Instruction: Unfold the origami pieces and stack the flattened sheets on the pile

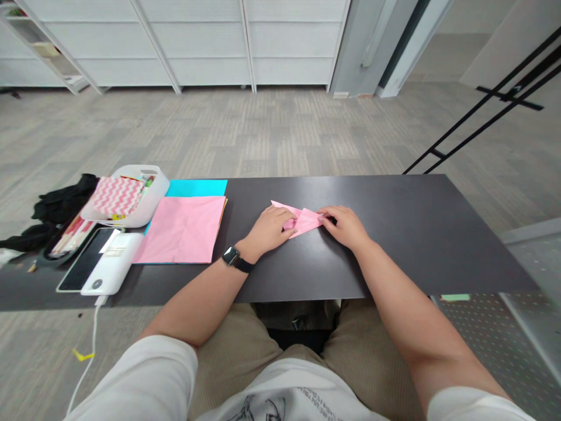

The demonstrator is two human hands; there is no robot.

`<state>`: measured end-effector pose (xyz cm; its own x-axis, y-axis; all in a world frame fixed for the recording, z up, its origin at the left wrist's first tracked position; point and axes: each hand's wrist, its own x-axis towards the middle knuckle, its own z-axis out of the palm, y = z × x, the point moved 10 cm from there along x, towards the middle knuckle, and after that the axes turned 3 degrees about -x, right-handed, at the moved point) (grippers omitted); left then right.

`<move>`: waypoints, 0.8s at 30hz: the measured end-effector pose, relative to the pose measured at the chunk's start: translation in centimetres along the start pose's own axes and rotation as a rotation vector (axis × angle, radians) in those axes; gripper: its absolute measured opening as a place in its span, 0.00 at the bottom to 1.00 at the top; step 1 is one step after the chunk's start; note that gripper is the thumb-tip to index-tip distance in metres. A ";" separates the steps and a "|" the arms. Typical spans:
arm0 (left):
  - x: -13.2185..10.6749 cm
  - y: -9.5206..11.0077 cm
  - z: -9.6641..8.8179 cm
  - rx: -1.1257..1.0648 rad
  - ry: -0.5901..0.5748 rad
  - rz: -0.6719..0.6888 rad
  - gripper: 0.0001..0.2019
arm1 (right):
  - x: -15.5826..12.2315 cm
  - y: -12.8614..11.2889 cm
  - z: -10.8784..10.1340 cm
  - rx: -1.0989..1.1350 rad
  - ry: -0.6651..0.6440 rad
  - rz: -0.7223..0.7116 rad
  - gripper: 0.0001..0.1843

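A small folded piece of pink paper (305,221) lies on the dark table between my hands. My left hand (272,227) rests over its left part, thumb and fingers bent onto the paper and covering some of it. At the paper's right tip, my right hand (343,225) pinches the point between thumb and fingers. Layered folds and a raised flap show in the middle of the paper. A black watch (237,258) sits on my left wrist.
Left of my hands lies a stack of pink sheets (186,230) with a blue sheet (197,187) behind. Further left are a white basket (158,190), a phone (83,269), a white power bank (114,272) with its cable, and black cloth (65,199). The table's front edge runs above my lap.
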<state>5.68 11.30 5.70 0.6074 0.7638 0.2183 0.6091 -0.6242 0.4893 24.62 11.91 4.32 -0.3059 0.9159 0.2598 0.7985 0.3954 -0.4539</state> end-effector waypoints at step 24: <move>-0.6 0.5 1.1 0.108 -0.050 -0.027 0.16 | 0.5 1.2 0.5 -0.158 0.033 0.102 0.12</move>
<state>6.14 10.34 4.87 0.6127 0.7733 0.1628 0.6753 -0.6194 0.4004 25.21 12.86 3.48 -0.2038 0.9469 0.2485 0.8969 0.2824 -0.3404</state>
